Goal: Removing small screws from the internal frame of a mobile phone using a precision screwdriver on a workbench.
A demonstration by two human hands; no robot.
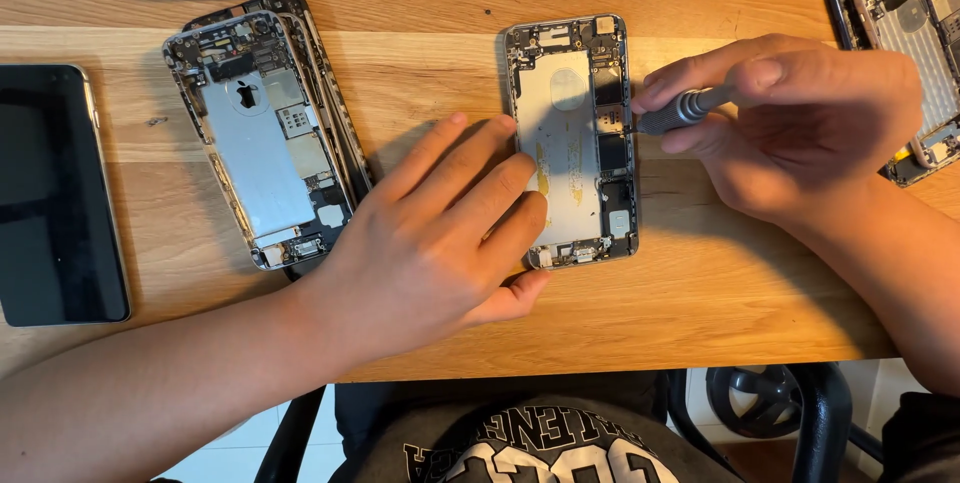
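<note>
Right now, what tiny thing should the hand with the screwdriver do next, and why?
Probably turn the screwdriver gently in place. The right hand pinches it with its tip at the right edge of the opened phone, and the left hand lies flat against the phone's left side, steadying it on the wooden table.

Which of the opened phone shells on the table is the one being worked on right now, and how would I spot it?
Start at the wooden table and look just right of its middle. The opened phone shell there lies flat under the left hand, with the right hand pressing a small grey screwdriver to its right edge. Unlike the other opened shells, it has a bare pale panel inside.
</note>
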